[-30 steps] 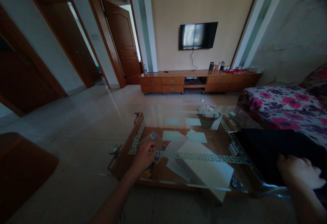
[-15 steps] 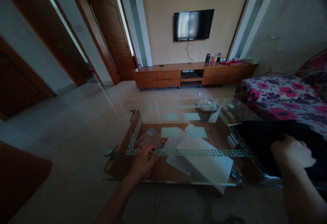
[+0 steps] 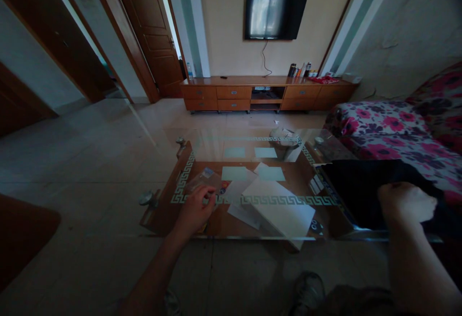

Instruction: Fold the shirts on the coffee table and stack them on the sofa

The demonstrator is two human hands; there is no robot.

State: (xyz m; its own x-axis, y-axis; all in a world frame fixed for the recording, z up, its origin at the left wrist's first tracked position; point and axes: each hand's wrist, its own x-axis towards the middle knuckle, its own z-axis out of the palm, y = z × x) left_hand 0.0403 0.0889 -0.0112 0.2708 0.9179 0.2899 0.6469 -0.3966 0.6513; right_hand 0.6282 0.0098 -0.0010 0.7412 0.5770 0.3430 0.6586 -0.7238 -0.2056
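Note:
My left hand is over the near left part of the glass coffee table. Its fingers are curled in with the thumb near the forefinger, and whatever may be between them is too small or hidden to make out. On the right, my right hand is closed in a fist on a black cloth, which lies over the table's right end by the sofa. Through the glass I see white papers, a flat white box-like thing and a clear plastic packet.
A sofa with a flowered cover stands close on the right. Beyond the table are a bin and a low wooden TV cabinet, with a television above. My shoe shows on the tiled floor below.
The view has tipped downward, so the room sits higher and my feet show. Both hands stay close to their places over the table, the right one still at the black cloth.

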